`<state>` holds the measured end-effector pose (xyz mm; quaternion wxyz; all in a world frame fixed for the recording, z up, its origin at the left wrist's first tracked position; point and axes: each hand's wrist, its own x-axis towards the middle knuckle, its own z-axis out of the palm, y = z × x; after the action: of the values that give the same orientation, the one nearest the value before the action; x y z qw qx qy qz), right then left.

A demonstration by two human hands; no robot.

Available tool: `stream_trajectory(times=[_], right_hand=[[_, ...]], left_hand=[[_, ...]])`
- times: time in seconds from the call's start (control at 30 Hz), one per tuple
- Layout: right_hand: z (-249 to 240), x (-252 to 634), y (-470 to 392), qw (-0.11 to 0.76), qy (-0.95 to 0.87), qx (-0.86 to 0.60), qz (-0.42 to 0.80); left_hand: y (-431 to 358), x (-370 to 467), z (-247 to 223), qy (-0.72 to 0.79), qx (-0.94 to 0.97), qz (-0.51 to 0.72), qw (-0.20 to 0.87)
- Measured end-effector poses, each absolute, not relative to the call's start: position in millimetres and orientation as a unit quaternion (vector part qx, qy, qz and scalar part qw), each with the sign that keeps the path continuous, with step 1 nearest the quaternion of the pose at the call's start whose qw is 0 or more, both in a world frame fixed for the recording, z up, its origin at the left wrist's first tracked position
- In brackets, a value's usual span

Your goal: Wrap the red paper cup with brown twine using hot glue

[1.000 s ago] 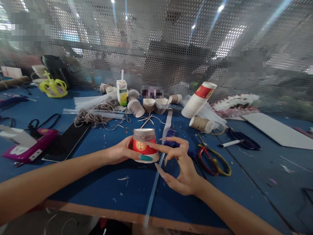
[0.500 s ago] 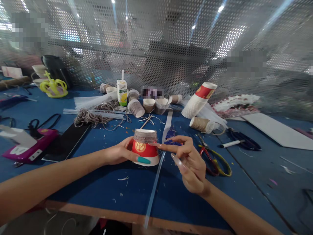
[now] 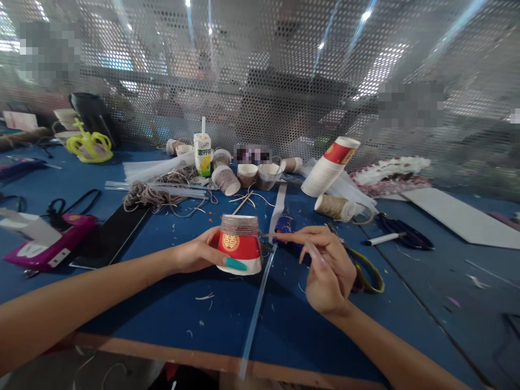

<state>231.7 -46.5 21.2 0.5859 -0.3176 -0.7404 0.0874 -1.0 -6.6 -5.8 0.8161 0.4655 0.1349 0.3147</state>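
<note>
A red and white paper cup [image 3: 246,248] is upside down, its narrower upper part wrapped in grey-brown cord. My left hand [image 3: 199,251] grips it from the left, the teal thumbnail lying across its lower front. To the right, my right hand [image 3: 325,265] points its index finger at the cup's side, close to the lower edge of the cord. That hand holds nothing I can see, and its other fingers are loosely bent. Behind it lie a blue glue gun [image 3: 285,225] and yellow-handled scissors [image 3: 371,271], both partly hidden.
Cord-wrapped cups, a juice carton [image 3: 203,154] and a cord pile [image 3: 146,195] lie beyond the cup. A leaning cup stack [image 3: 325,172] and a cord roll [image 3: 333,207] are back right. A purple device [image 3: 52,244] and a dark slab [image 3: 111,238] are at left.
My right hand has moved slightly right, its index fingertip drawing back from the cup's side. The cup in my left hand has shifted a little left.
</note>
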Motion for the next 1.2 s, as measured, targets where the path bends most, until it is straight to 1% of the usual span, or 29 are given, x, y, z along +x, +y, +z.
stream_trajectory(times=[0.07,0.1,0.23,0.3,0.67,0.87,1.0,1.07,1.2], right_hand=[[22.5,231.2,-48.6,0.608,-0.730,-0.287,0.119],[23.2,230.9,-49.9,0.605,-0.736,-0.271,0.138],[25.2,230.1,-54.4,0.499,-0.800,-0.265,0.200],[24.8,229.8,-54.5,0.488,-0.802,-0.270,0.214],[19.7,228.8,-45.3,0.545,-0.731,-0.333,0.240],[15.5,229.6,-33.1,0.596,-0.633,-0.378,0.319],[20.4,229.0,-33.5,0.631,-0.620,-0.357,0.301],[24.4,229.0,-39.7,0.599,-0.668,-0.339,0.283],[27.0,229.8,-52.3,0.446,-0.824,-0.282,0.208]], left_hand=[[-6.4,-0.8,-6.0,0.145,0.465,0.316,0.814],[-6.4,-0.8,-6.1,0.149,0.465,0.316,0.814],[-7.0,-0.6,-5.5,0.136,0.449,0.316,0.824],[-7.6,-0.3,-4.4,0.122,0.446,0.319,0.827],[-6.8,-1.5,-1.7,0.121,0.456,0.316,0.823],[-7.3,-2.2,0.3,0.119,0.463,0.304,0.824],[-7.1,-1.2,-1.4,0.139,0.463,0.312,0.818],[-7.4,1.0,-1.8,0.167,0.469,0.325,0.804],[-9.8,7.6,-1.0,0.240,0.473,0.369,0.764]])
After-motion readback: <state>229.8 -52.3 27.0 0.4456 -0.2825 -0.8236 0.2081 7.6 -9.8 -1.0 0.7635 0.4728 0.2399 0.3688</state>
